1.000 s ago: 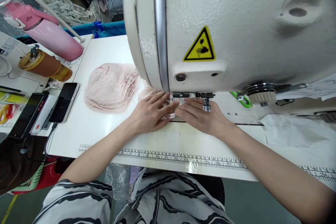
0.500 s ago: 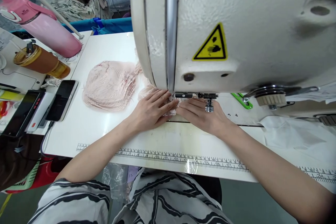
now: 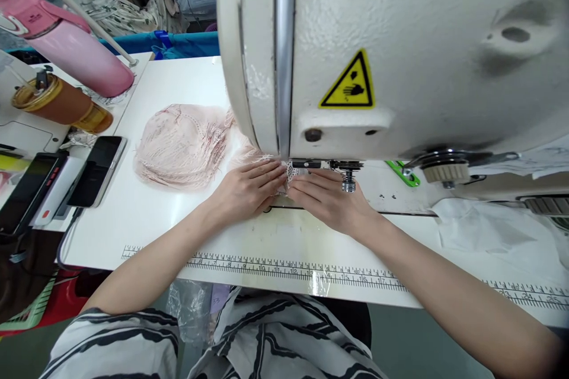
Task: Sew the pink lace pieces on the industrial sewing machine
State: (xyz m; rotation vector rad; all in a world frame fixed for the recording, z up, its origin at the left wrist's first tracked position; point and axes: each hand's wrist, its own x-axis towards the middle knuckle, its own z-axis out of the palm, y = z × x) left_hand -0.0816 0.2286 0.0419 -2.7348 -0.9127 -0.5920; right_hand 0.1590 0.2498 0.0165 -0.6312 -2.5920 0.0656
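Observation:
A sewing machine [image 3: 355, 23] with a yellow warning label fills the upper right, and its head hides most of the needle area. My left hand [image 3: 251, 186] lies flat, fingers stretched together, on pale pink lace fabric [image 3: 291, 173] left of the needle area. Just right of it, my right hand [image 3: 329, 201] rests palm down with its fingers extended, tips at the lace edge and partly behind the tension parts. Only a narrow strip of lace shows between the fingertips. A bunched pile of the pink fabric [image 3: 180, 145] lies left of my left hand.
A ruler strip [image 3: 284, 266] runs along the table's front edge. At left are a phone [image 3: 98, 170], an amber cup [image 3: 62, 103] and a pink bottle [image 3: 80, 50]. Green-handled tool [image 3: 402, 173] and white cloth [image 3: 493, 228] lie at right.
The view has shifted slightly left. My left hand has drawn back a little to the left, and my right fingertips have slid left toward it. Less lace shows in front of the fingers.

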